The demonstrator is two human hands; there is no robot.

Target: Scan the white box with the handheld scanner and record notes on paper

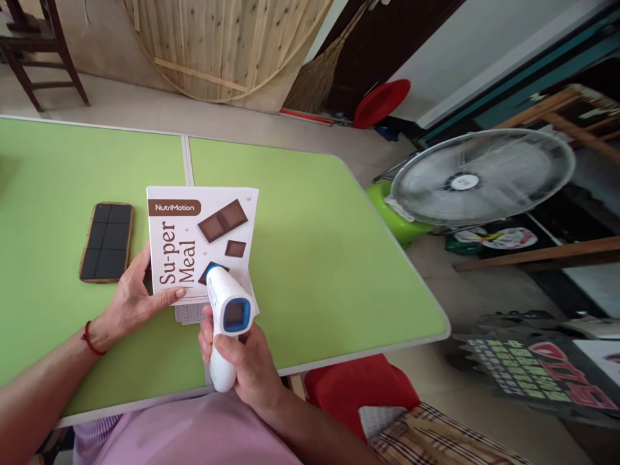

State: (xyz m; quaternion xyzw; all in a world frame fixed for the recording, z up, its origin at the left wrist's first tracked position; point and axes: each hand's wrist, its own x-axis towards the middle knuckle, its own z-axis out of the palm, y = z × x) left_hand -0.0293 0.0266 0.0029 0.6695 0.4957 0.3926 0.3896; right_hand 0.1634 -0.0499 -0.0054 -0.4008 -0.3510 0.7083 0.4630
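Note:
My right hand (252,365) is wrapped round the handle of a white and blue infrared thermometer (227,290), its small dark screen facing me. The thermometer's front end overlaps the lower part of a white box (223,258) printed "NutriMotion Su-per Meal" with brown chocolate pieces. At the box's lower left, my left hand (138,284) grips it, thumb across the front and the other fingers partly hidden behind the left edge. A grey patterned piece (190,314) shows under the box. Left of the box, a dark phone (106,242) in a wood-look case lies on the green table (310,258).
A large fan (465,181) stands beyond the table's right side, near a green stool (402,219). A red chair (339,394) with plaid cloth (436,433) is at the near right. A round wooden board (227,45) and a broom (320,71) lean at the back.

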